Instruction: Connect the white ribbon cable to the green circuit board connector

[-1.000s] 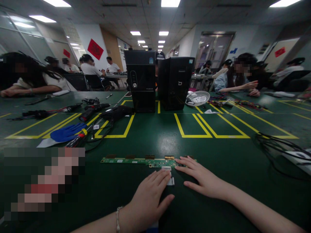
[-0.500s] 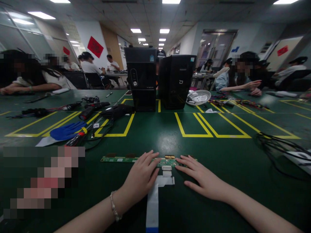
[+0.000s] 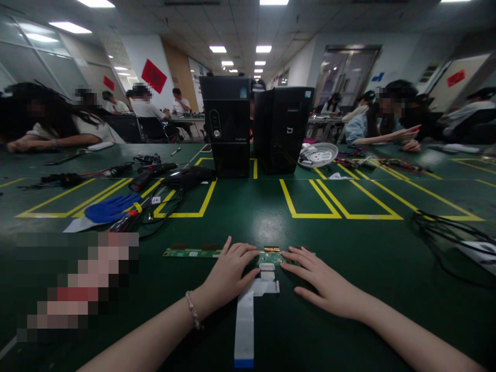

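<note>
A long, narrow green circuit board point(image 3: 194, 253) lies flat across the table in front of me. From the connector point(image 3: 267, 267) at its near edge, a white flat ribbon cable point(image 3: 245, 325) bends left and then runs toward me to a blue end. My left hand point(image 3: 234, 268) rests over the board's middle, fingers stretched out, thumb beside the cable connector. On the other side of the connector lies my right hand point(image 3: 315, 279), its fingers spread and their tips on the board's right part, thumb apart. Neither hand grips anything; the board under the fingers is partly hidden.
Two black computer towers point(image 3: 228, 129) stand ahead. At left lie a blue glove point(image 3: 112, 208), a screwdriver point(image 3: 124, 219) and a dark tool with a cord point(image 3: 188, 177). A white basket point(image 3: 318, 155) and black cables point(image 3: 437, 237) are at right. People sit across the room.
My left hand has shifted slightly, its thumb nearer the connector and its index finger raised differently. The right hand stays nearly in place. The view has moved a little.
</note>
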Demonstrator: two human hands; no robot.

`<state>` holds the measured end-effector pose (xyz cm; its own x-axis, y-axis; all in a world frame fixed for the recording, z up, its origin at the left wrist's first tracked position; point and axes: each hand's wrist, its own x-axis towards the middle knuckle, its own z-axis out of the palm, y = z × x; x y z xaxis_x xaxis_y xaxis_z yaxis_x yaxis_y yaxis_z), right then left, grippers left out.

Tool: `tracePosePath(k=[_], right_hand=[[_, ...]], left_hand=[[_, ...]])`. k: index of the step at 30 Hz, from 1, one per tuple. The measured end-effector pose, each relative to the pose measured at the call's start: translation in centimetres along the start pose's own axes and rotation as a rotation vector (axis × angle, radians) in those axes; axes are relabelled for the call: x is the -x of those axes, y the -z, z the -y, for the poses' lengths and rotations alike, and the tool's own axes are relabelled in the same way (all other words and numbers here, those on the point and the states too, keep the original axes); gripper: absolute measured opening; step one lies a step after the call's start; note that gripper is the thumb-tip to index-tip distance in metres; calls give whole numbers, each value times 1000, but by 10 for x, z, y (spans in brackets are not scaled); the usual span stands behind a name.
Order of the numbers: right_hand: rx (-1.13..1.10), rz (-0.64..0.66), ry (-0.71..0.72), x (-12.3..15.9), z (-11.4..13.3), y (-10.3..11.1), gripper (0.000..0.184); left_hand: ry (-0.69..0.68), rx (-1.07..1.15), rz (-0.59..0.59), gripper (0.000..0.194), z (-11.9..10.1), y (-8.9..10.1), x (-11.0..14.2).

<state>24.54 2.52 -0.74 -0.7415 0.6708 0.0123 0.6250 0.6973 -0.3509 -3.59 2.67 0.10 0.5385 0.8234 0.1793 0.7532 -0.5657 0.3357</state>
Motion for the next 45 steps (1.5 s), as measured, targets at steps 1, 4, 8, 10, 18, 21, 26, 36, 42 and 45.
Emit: tracePosePath(k=[1, 4, 8, 10, 18, 21, 26, 36, 42, 45], right_hand=[[-7, -5, 2, 0, 0, 0, 48], [-28, -14, 3, 0, 0, 1, 47], [-6, -3, -7, 0, 1, 2, 47], [4, 4, -14, 0, 1, 2, 47], [-37, 2, -17, 1, 3, 3, 47], [-34, -4, -16, 1, 2, 3, 47], [-20, 2, -13, 0, 2, 3, 47], [-35, 15, -28, 2, 5, 8, 47], [-47, -3, -15, 1, 2, 9, 45], [-25, 0, -16, 1, 2, 8, 45]], left_hand=[[13, 7, -6, 35, -1, -1, -1], [42, 15, -17, 33, -1, -2, -2], [61, 18, -28, 32, -3, -2, -2], [64, 19, -36, 31, -3, -2, -2], [78, 28, -37, 29, -7, 0, -3], [70, 33, -40, 30, -6, -2, -3], [78, 82, -78, 30, 1, 0, -2], [225, -26, -129, 40, 54, 40, 9], [346, -248, -119, 52, 106, 51, 38], [427, -183, -93, 54, 128, 56, 47]])
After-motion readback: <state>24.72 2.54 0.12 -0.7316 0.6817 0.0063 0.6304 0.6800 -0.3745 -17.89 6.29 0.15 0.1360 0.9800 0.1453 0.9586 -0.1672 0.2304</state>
